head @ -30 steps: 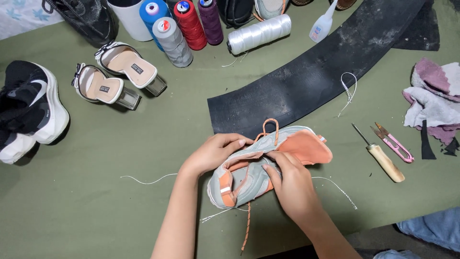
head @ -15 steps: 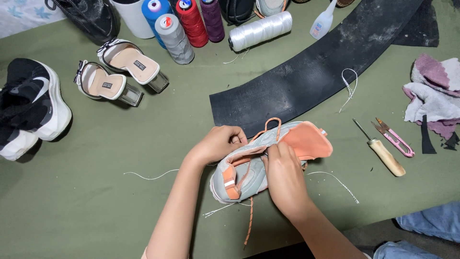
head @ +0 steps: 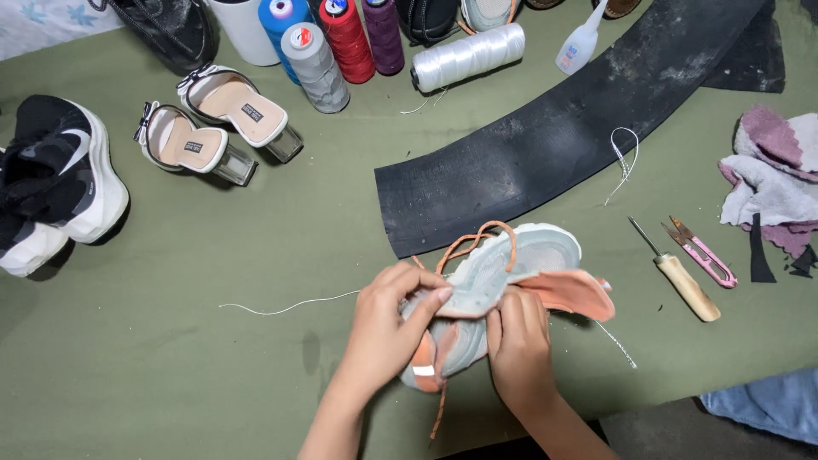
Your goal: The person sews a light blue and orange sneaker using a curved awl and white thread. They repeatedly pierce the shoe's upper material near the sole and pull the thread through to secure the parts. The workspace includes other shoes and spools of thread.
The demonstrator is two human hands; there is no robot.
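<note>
Head view: both hands' fingers (head: 423,294) curled shut — gripping grey-orange sneaker (head: 511,264).

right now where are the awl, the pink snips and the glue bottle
awl (head: 688,288), head view, on its wooden handle
pink snips (head: 707,260), head view, on the pink handle
glue bottle (head: 579,47), head view, on its clear body

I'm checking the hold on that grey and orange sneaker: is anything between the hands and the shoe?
Nothing visible. The left hand and right hand both touch the sneaker directly, each with a bare grip on its upper. The awl, snips and black rubber strip lie apart on the table.
</note>
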